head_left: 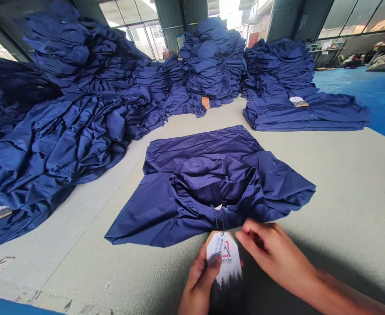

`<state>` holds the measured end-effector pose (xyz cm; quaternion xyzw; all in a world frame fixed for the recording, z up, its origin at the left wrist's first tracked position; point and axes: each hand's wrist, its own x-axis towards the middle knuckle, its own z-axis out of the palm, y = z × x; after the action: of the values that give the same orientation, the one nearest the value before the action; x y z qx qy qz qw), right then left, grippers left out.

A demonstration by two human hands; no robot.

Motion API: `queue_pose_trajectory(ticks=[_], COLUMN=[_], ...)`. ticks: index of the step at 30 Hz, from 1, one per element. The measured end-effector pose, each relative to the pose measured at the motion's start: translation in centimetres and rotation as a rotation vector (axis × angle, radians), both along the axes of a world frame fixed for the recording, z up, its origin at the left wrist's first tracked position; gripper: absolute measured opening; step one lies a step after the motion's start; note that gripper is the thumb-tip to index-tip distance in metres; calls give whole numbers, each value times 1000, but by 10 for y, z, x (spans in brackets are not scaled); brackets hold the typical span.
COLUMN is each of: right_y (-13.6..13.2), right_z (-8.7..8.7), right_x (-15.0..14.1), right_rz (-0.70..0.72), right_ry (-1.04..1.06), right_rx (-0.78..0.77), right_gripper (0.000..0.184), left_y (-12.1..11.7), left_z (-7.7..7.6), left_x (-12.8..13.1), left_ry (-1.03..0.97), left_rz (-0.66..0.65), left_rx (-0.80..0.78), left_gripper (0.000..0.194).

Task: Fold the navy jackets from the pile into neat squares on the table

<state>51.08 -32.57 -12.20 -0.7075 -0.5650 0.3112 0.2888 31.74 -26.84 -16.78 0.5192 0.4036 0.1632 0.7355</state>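
A navy blue jacket (208, 188) with a hood lies on the table in front of me, its hood opening facing me. From its collar a thin beaded cord (216, 218) runs down to a white paper hang tag (227, 256) with a red logo and dark printed trees. My left hand (200, 278) grips the tag, thumb over its front. Just right of the tag's top, my right hand (271, 249) is closed, with fingers curled and thumb close to the index finger. What its fingertips hold, if anything, cannot be made out.
Loose navy garments (64, 140) spread along the table's left side. Tall navy piles (212, 61) stand at the back. A flat folded stack (305, 113) with a tag on top sits at the back right. The pale table (350, 183) has worn marks at its front left.
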Motion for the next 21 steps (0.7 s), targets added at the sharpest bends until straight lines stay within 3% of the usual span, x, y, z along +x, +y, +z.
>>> queue_pose_trajectory(ticks=[3,6,9,12,15,18,21], right_y=[7,10,13,15,19,22,25], right_z=[-10,-17,-18,-17,-19,-27,-38], right_x=[5,7,10,13,12,7,4], right_rz=[36,82,74,78,92,78,21], right_ry=[212,464,597,598,558,406,219], right_rx=[-50,-114,-149,-159,-171,-121,-51], right_gripper=[39,41,41,40,37,31,32], left_y=[-2,5,25,56,87,106,112], left_z=[2,19,43,57,51,30,11], left_x=[-3,-7,-7,4,22,38,44], left_ry=[108,275,386,370,293,259,247], left_rz=[-41,-169,-210,-126,-170,-327,-374], left_rx=[68,247,539,941,1181,1187,1155], left_gripper=[57,47,53,32,24,23,24])
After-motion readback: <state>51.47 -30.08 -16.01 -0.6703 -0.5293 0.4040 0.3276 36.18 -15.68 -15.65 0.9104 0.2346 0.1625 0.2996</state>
